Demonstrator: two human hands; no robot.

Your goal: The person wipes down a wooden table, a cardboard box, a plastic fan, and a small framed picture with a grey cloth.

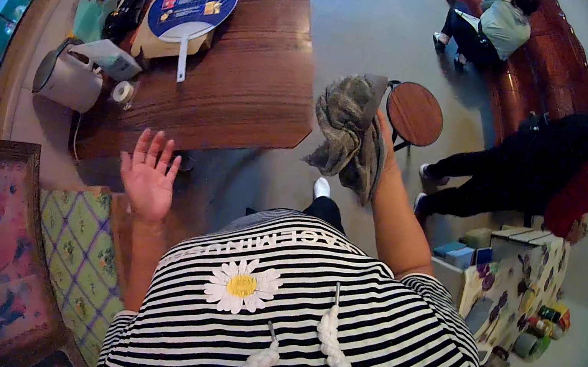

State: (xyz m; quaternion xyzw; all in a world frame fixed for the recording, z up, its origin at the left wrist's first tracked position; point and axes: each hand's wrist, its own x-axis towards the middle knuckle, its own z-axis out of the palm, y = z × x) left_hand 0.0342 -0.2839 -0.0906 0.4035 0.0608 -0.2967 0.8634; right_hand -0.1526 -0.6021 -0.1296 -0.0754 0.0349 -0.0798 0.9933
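Observation:
My right hand [382, 140] grips a crumpled grey-brown checked cloth [354, 127], held up in front of me to the right of the table. Most of its fingers are hidden behind the fabric. Palm up with fingers spread, my left hand [149, 176] is empty near the front edge of the dark wooden table [252, 60]. On the tabletop lies a blue round hand fan [193, 7] with a white handle, resting on a brown box. A pale kettle [69, 77] and a small white roll-like item [122, 93] stand nearest to my left hand.
A round stool [414, 114] stands right of the cloth. One person [503, 28] sits on a brown wooden bench; another in dark trousers [522, 167] bends over. Right of me is a cloth-covered cabinet [518, 283] with bottles. A green patterned cushion [82, 249] lies at left.

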